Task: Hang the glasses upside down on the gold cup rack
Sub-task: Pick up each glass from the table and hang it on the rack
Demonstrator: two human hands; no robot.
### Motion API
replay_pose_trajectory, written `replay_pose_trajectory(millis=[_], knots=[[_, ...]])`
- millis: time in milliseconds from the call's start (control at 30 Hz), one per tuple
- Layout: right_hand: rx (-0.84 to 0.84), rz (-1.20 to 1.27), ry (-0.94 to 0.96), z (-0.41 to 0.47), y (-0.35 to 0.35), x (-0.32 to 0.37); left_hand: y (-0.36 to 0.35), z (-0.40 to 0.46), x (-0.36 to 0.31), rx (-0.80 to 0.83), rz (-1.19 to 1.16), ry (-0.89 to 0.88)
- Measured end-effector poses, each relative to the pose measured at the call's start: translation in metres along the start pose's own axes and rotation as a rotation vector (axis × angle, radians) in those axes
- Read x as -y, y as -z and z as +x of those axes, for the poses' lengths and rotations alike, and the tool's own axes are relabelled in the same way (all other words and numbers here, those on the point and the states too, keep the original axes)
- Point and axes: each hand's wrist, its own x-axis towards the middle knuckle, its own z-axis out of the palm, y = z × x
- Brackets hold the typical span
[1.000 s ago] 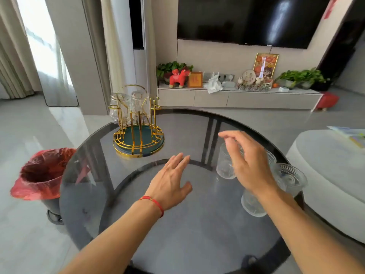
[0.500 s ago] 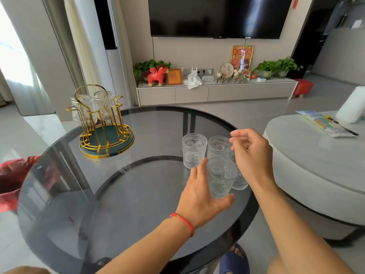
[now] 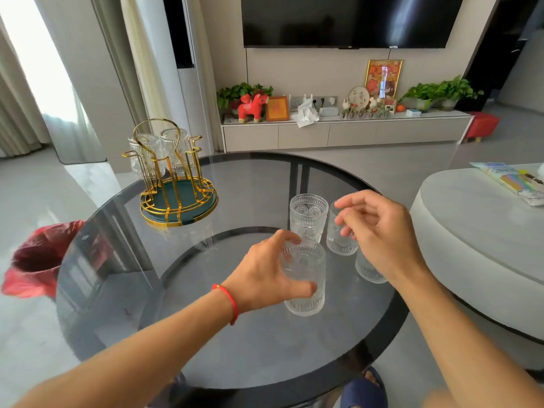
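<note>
I stand at a round dark-glass table (image 3: 235,348) on a pale, glossy floor (image 3: 35,189). Ahead, a beige wall carries a black television (image 3: 350,20) above a long low cabinet (image 3: 344,132) bearing potted plants (image 3: 438,91), a red toy horse (image 3: 253,107) and a framed picture (image 3: 383,78). Daylight enters through sheer curtains (image 3: 38,83) at my left. A red-lined bin (image 3: 38,257) sits low left; a grey round seat (image 3: 482,231) lies at my right.
</note>
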Motion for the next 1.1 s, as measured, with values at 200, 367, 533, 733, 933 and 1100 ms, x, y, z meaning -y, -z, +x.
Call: replay_pose_trajectory(millis=[200, 367, 533, 733, 933, 1100], knots=[[0.141, 0.019, 0.103, -0.021, -0.060, 0.023, 0.053, 0.001, 0.038, -0.279, -0.540, 0.252], [0.241, -0.096, -0.051, -0.014, -0.123, 0.021, 0.079, 0.011, 0.056, -0.379, -0.762, 0.273], [0.336, 0.420, -0.491, 0.016, -0.174, 0.011, 0.085, 0.021, 0.079, -0.355, -0.910, 0.317], [0.186, 0.536, -0.506, 0.064, -0.201, -0.006, 0.110, 0.041, 0.130, -0.471, -0.372, 0.286], [-0.038, 0.450, -0.502, 0.138, -0.207, 0.016, 0.109, 0.036, 0.172, -0.296, 0.433, 0.252], [-0.086, 0.511, -0.537, 0.197, -0.227, 0.039, 0.106, 0.040, 0.180, -0.204, 0.546, 0.315]])
